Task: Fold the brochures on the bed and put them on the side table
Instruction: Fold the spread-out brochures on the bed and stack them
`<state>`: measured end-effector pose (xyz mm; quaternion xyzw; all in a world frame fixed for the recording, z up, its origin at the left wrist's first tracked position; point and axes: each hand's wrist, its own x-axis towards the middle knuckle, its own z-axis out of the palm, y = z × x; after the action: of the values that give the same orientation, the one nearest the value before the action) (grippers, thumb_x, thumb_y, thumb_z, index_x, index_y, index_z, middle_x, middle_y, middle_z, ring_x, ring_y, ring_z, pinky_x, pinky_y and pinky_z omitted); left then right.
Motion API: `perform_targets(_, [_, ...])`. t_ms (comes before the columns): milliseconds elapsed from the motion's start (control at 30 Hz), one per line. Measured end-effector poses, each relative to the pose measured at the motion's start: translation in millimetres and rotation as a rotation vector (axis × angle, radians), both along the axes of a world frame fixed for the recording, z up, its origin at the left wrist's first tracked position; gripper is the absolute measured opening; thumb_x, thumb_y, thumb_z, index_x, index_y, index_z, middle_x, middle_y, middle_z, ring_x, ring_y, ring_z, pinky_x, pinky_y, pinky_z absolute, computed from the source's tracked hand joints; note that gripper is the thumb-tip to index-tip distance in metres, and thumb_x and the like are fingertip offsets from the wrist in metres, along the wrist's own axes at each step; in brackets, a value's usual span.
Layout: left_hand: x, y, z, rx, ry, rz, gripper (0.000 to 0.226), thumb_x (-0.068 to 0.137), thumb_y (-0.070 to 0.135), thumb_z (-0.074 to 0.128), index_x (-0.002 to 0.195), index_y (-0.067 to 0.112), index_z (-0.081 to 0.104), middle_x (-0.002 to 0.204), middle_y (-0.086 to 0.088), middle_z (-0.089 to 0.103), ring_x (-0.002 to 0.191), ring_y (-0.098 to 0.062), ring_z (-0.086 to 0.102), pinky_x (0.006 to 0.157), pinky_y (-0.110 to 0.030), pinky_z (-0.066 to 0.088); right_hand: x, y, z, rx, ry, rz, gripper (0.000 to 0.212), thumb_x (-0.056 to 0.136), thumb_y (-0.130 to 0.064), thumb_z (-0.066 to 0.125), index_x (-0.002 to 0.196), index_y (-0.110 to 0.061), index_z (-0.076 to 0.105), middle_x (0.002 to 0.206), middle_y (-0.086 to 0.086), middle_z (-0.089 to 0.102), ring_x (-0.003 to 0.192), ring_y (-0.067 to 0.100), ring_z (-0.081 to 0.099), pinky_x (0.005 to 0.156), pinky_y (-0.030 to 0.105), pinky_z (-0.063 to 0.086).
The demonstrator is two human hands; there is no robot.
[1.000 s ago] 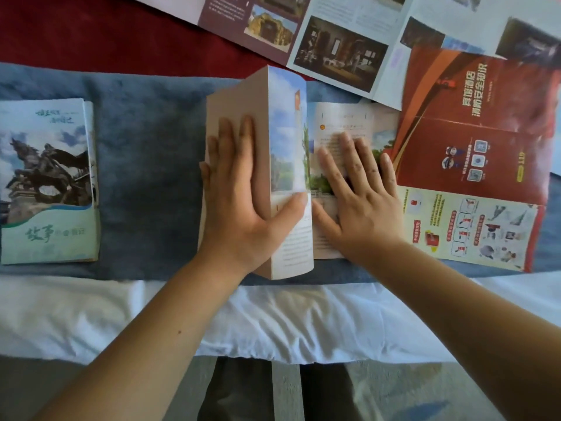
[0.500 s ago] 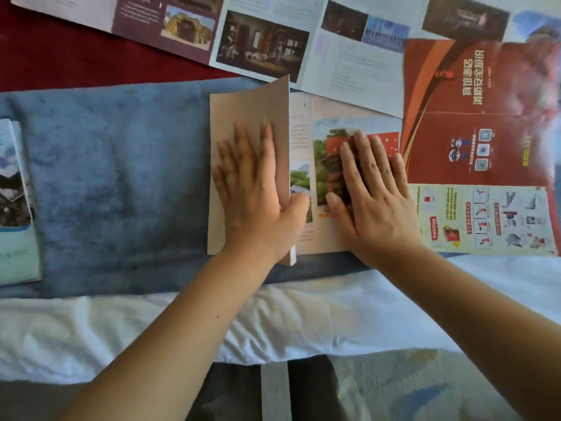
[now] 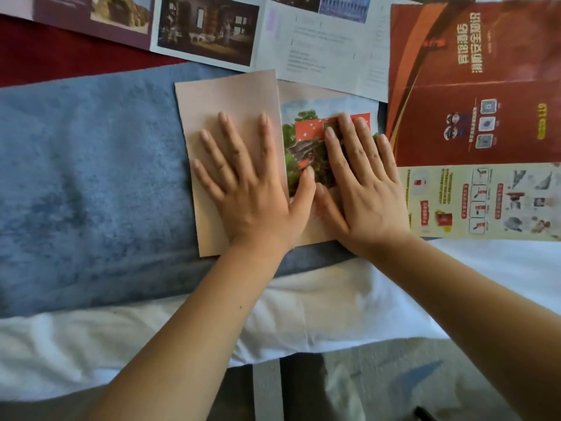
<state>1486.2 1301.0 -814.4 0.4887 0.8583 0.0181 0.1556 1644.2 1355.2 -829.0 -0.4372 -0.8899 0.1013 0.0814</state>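
A beige brochure lies on the blue bed runner, partly folded, with its plain left panel flat and a photo panel of trees and a red building showing on the right. My left hand presses flat on the plain panel, fingers spread. Flat on the photo panel, right beside it, lies my right hand. Neither hand grips anything. An unfolded red brochure with a cream strip of pictures lies to the right. A long unfolded brochure with dark photos stretches across the top.
A red cover shows at the top left beyond the runner. The white sheet hangs over the near bed edge, with grey floor below. No side table is in view.
The left panel, standing upright a second ago, has been pushed down flat under my left hand. The view has shifted right, so the folded brochure at the far left has left the frame.
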Motion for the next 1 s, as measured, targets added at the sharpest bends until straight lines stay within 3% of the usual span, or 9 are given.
perform_targets(233, [5.1, 0.0, -4.7, 0.012, 0.033, -0.038, 0.081, 0.097, 0.068, 0.027, 0.164, 0.025, 0.012, 0.171, -0.016, 0.003, 0.153, -0.053, 0.000, 0.118, -0.071, 0.004, 0.2, 1.0, -0.2, -0.019, 0.014, 0.000, 0.066, 0.107, -0.043, 0.043, 0.160, -0.006, 0.029, 0.168, 0.017, 0.022, 0.158, 0.031, 0.015, 0.126, 0.054, 0.017])
perform_targets(367, [-12.5, -4.4, -7.6, 0.020, 0.042, -0.096, 0.082, 0.097, 0.070, 0.022, 0.165, 0.026, 0.005, 0.171, -0.014, -0.001, 0.154, -0.051, -0.004, 0.116, -0.074, 0.002, -7.7, -1.8, 7.8, -0.117, 0.003, -0.025, 0.067, 0.106, -0.048, 0.039, 0.162, -0.013, 0.026, 0.170, 0.011, 0.016, 0.159, 0.028, 0.008, 0.127, 0.053, 0.009])
perform_targets(633, [-119.3, -51.9, -13.4, -0.007, 0.137, -0.067, 0.083, 0.097, 0.072, 0.023, 0.164, 0.028, 0.003, 0.172, -0.012, -0.001, 0.154, -0.049, -0.002, 0.118, -0.074, 0.003, -38.7, -5.9, 10.2, -0.102, -0.158, 0.025, 0.065, 0.106, -0.057, 0.029, 0.164, -0.029, 0.019, 0.172, 0.008, 0.004, 0.159, 0.035, -0.002, 0.127, 0.055, 0.003])
perform_targets(800, [-194.6, -96.4, -14.1, -0.026, 0.174, 0.027, 0.083, 0.097, 0.072, 0.018, 0.164, 0.028, 0.001, 0.172, -0.011, -0.003, 0.154, -0.050, -0.002, 0.119, -0.072, 0.001, -42.9, -10.3, 8.3, -0.090, -0.148, -0.013, 0.065, 0.105, -0.054, 0.033, 0.163, -0.028, 0.023, 0.172, 0.007, 0.007, 0.159, 0.034, 0.000, 0.127, 0.055, 0.004])
perform_targets(1000, [-209.3, -104.8, -15.6, 0.000, 0.155, 0.039, 0.083, 0.097, 0.072, 0.021, 0.164, 0.028, 0.002, 0.172, -0.012, -0.003, 0.154, -0.050, -0.002, 0.118, -0.073, 0.003, -48.2, -11.8, 10.9, -0.108, -0.240, -0.038, 0.067, 0.104, -0.053, 0.029, 0.164, -0.028, 0.017, 0.173, 0.007, 0.001, 0.158, 0.034, -0.004, 0.126, 0.058, 0.003])
